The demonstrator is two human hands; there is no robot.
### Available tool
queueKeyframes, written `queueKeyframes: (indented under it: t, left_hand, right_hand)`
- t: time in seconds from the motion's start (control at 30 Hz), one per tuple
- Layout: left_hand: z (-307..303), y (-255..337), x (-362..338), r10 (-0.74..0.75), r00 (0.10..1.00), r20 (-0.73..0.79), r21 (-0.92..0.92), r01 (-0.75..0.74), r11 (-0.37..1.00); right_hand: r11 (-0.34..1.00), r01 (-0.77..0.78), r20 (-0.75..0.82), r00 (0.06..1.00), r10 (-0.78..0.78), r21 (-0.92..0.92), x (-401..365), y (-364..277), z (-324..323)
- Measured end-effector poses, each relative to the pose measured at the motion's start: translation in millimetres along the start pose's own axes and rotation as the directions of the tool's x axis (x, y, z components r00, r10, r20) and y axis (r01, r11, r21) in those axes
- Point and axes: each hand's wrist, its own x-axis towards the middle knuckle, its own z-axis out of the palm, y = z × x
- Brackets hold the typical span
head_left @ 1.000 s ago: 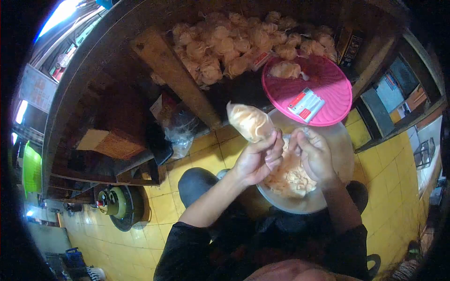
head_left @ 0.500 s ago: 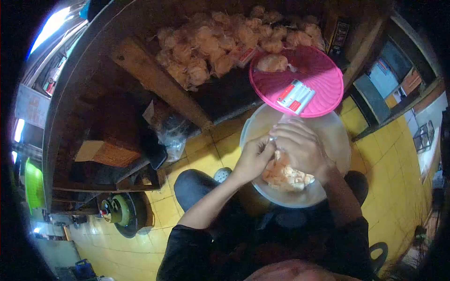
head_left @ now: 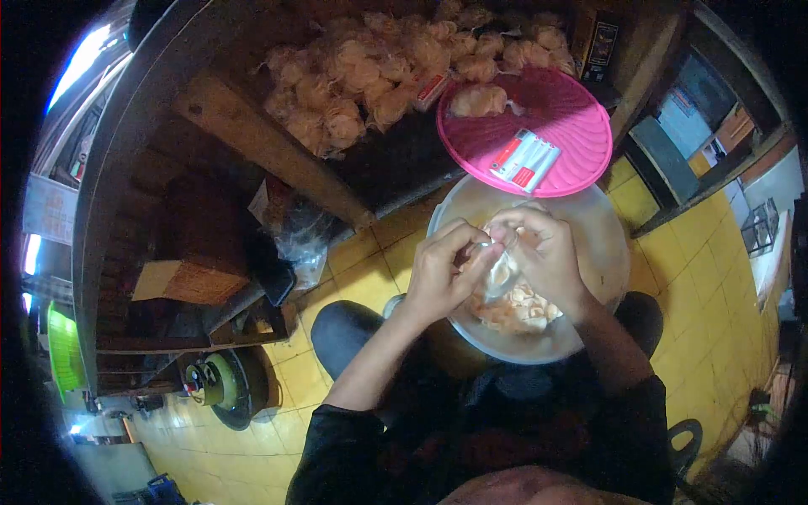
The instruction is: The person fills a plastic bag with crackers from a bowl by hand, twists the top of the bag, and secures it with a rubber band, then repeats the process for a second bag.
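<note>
My left hand [head_left: 448, 268] and my right hand [head_left: 541, 252] meet over a large translucent tub [head_left: 606, 252]. Between them hangs a small clear plastic bag [head_left: 502, 276] with pale pieces inside; the fingers of both hands pinch its top. Light-coloured chips [head_left: 526, 310] lie in the tub below. On the far rim of the tub rests a pink lid [head_left: 576, 109], which carries white-and-red packets [head_left: 526, 160] and one filled bag [head_left: 480, 101].
Many filled bags [head_left: 362, 71] are heaped on the wooden shelf behind. A cardboard box [head_left: 189, 280] and plastic wrapping [head_left: 299, 240] are at the left, above a green gas cylinder [head_left: 220, 379]. My knees flank the tub on the yellow tiled floor [head_left: 699, 303].
My right hand has turned and opened away from the bag's body, so the bag now shows hanging below my fingers. The view has shifted slightly.
</note>
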Motion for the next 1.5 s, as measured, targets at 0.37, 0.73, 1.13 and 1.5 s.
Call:
queueKeyframes:
  t: [0.37, 0.73, 1.13, 1.5]
  left_hand:
    - [4, -10, -2, -0.038, 0.999, 0.033, -0.127, 0.042, 0.991]
    - [8, -6, -3, 0.038, 0.992, -0.118, -0.216, -0.063, 0.974]
    - [2, -9, 0, 0.126, 0.982, -0.144, -0.055, -0.135, 0.989]
    - [1, 2, 4, 0.119, 0.993, -0.017, 0.035, -0.118, 0.992]
  right_hand:
    - [0.989, 0.145, -0.001, 0.989, -0.145, 0.027, 3, 3, -8]
    - [0.783, -0.343, 0.135, 0.937, 0.321, 0.519, 2, -7, -10]
    - [0.983, -0.031, 0.142, 0.990, 0.004, 0.183, 0, -1, -8]
    - [0.964, -0.242, 0.256, 0.944, 0.208, 0.107, -2, -2, -15]
